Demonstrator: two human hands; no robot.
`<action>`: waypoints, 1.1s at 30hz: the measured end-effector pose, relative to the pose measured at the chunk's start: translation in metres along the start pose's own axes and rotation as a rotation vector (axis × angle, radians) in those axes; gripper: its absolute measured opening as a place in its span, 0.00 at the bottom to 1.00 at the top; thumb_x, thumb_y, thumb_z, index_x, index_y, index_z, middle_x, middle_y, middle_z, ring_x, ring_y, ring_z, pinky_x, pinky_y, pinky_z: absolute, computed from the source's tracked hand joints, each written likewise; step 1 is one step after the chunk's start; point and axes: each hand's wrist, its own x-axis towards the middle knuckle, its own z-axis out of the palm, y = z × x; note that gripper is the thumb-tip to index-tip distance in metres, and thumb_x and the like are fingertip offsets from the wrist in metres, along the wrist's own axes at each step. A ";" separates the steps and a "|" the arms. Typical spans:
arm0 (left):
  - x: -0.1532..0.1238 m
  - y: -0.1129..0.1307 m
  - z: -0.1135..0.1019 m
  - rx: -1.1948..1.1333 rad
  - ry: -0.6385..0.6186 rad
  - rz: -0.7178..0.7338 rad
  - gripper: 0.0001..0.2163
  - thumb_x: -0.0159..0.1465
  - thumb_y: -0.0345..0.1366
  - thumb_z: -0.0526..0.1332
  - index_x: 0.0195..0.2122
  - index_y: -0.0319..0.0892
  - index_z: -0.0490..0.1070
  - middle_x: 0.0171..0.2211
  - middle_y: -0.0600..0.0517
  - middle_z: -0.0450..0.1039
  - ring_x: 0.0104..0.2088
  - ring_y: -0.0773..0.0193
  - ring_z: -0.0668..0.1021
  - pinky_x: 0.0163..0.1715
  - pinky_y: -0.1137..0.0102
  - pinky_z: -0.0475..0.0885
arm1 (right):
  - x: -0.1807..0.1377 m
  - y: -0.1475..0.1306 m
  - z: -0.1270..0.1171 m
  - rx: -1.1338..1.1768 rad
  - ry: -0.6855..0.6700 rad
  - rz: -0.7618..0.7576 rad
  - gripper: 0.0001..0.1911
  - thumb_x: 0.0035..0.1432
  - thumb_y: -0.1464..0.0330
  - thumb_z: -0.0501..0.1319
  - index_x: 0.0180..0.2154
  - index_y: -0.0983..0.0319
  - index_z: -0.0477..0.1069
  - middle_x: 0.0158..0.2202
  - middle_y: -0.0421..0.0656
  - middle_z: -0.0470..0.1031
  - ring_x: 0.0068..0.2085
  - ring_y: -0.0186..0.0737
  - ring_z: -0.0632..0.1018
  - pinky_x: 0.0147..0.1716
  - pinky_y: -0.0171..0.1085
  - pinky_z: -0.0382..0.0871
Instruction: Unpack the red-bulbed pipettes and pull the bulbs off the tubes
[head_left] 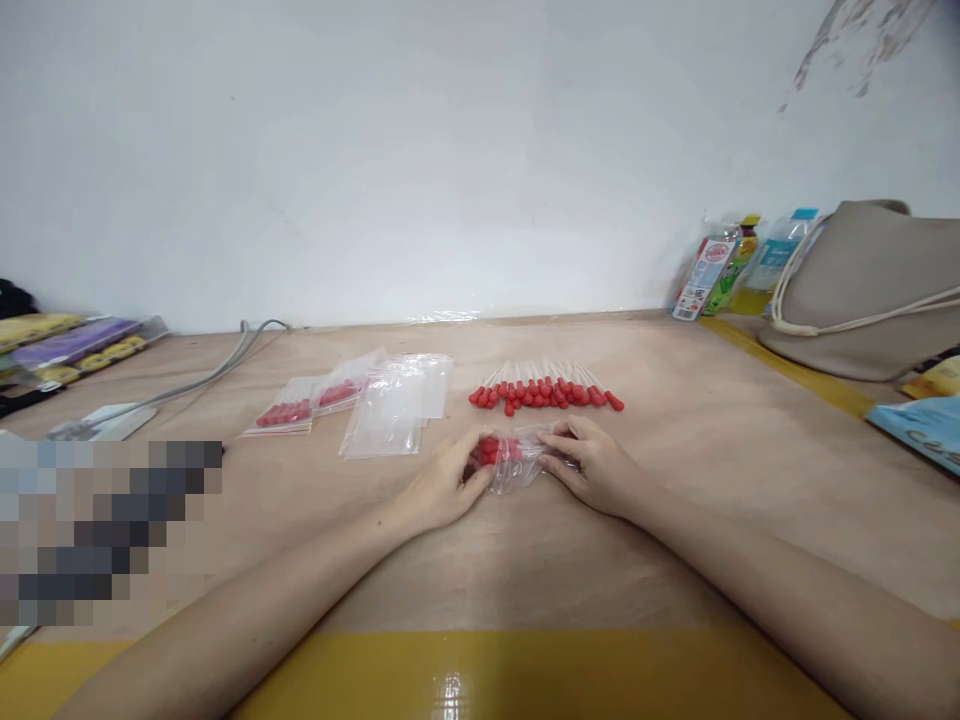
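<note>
A clear plastic bag (514,478) with red-bulbed droppers (501,450) inside lies crumpled between my two hands. My left hand (457,475) grips its left end, by the red bulbs. At its right end, my right hand (589,462) pinches the film between thumb and fingers. Just beyond them is a row of loose droppers (544,392), red bulbs toward me and clear tubes pointing away. Flat empty clear bags (386,415) overlap to the left. Beside those lie a bag of red-bulbed droppers (285,412) and another filled bag (339,393).
A grey cable (225,362) runs to a white object (112,420) at left, near yellow and purple packages (79,345). Bottles (769,265), a carton (703,278), a beige bag (870,290) and a blue packet (922,430) stand or lie at right. A wall (375,180) bounds the back.
</note>
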 end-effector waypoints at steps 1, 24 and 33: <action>0.000 -0.002 0.001 -0.070 0.000 -0.023 0.12 0.60 0.32 0.55 0.46 0.42 0.60 0.38 0.50 0.68 0.33 0.66 0.72 0.33 0.71 0.69 | 0.000 0.000 0.000 -0.003 0.002 0.003 0.13 0.57 0.64 0.54 0.41 0.63 0.71 0.34 0.47 0.67 0.36 0.40 0.69 0.35 0.40 0.66; 0.039 -0.029 -0.092 0.503 0.448 0.108 0.07 0.59 0.35 0.57 0.37 0.40 0.65 0.34 0.50 0.67 0.34 0.65 0.73 0.33 0.70 0.71 | -0.001 0.002 -0.002 -0.014 -0.014 0.005 0.13 0.57 0.64 0.54 0.40 0.63 0.72 0.34 0.48 0.67 0.36 0.40 0.69 0.35 0.40 0.65; 0.065 -0.067 -0.046 0.623 0.183 -0.012 0.06 0.57 0.31 0.58 0.37 0.42 0.66 0.34 0.51 0.64 0.33 0.63 0.72 0.33 0.68 0.69 | 0.000 0.002 -0.002 -0.011 -0.004 0.001 0.13 0.57 0.64 0.55 0.40 0.64 0.72 0.34 0.48 0.67 0.36 0.40 0.70 0.36 0.40 0.66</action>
